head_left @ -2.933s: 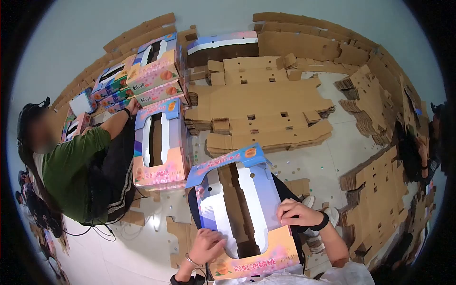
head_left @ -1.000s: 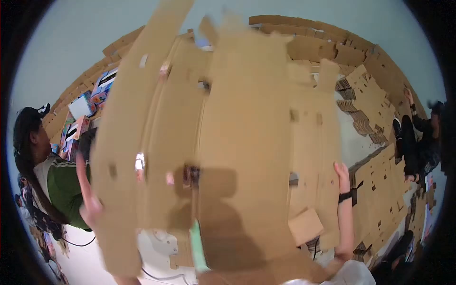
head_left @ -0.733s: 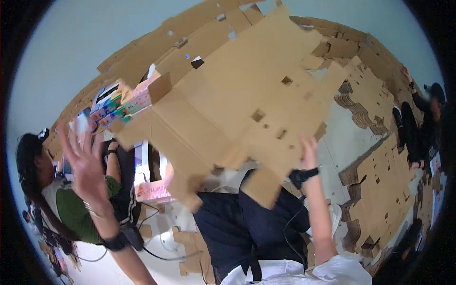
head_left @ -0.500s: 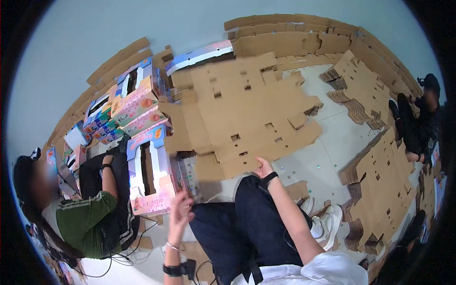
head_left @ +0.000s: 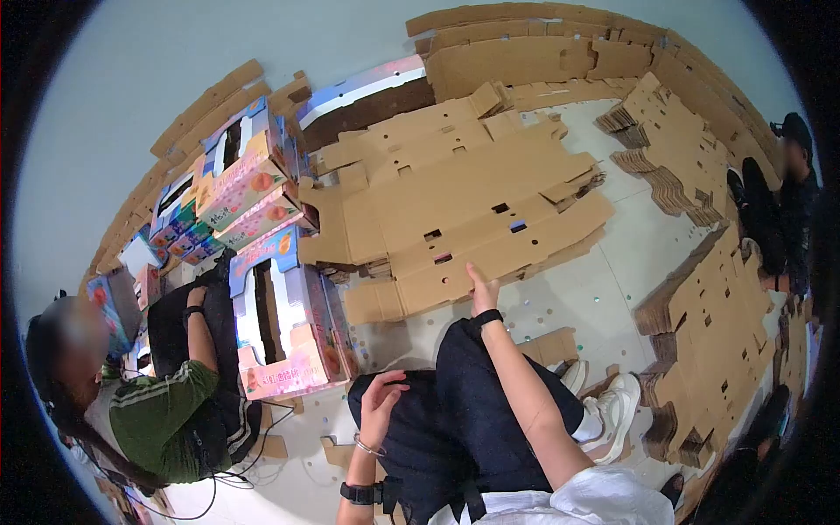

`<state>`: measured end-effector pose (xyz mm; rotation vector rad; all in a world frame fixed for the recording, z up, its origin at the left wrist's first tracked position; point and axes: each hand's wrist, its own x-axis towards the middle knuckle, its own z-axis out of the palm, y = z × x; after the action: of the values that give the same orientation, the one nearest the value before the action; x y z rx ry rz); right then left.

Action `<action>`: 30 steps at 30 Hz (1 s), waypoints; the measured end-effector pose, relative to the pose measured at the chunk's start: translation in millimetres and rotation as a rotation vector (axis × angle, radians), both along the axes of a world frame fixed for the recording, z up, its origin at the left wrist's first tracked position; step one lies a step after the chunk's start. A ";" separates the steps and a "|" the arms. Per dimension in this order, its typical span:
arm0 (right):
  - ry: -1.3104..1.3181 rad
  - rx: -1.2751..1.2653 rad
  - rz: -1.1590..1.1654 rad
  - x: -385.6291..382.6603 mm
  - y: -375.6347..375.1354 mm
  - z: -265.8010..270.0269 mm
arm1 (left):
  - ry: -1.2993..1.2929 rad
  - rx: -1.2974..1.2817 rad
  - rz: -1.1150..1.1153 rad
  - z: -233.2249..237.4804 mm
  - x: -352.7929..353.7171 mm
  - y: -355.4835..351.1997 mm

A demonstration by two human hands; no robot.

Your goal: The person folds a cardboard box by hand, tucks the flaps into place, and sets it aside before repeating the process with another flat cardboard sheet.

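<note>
Right hand [head_left: 480,290] touches one cardboard stack [head_left: 455,201] (left hand [head_left: 382,398] empty).

Bare floor [head_left: 630,262] lies open right of the flat cardboard stack [head_left: 455,201]. Leftward, a printed box [head_left: 284,324] and a seated person [head_left: 166,411] block passage; cardboard piles [head_left: 700,332] hem the right.

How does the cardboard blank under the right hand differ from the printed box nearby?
The cardboard blank, under the right hand, lies flat and unfolded; the printed box is folded into shape. The blank shows plain brown, the box colourful print. Both have cut-out openings.
</note>
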<state>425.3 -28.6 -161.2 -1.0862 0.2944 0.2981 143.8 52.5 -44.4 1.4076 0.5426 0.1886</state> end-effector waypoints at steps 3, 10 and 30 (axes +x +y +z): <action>-0.222 -0.025 -0.018 -5.9 5.1 18.6 | 0.019 0.015 0.058 -14.4 -4.7 9.4; -0.484 -0.086 0.091 -10.7 1.6 72.1 | 0.023 0.015 0.093 -24.4 2.4 16.2; -0.205 0.139 0.158 22.2 -68.3 71.0 | -0.181 -0.391 0.563 -2.0 97.2 26.3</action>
<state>447.6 -96.8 -90.2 -0.9951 0.0046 0.3399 241.0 78.8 -46.4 0.8242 0.7689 0.6204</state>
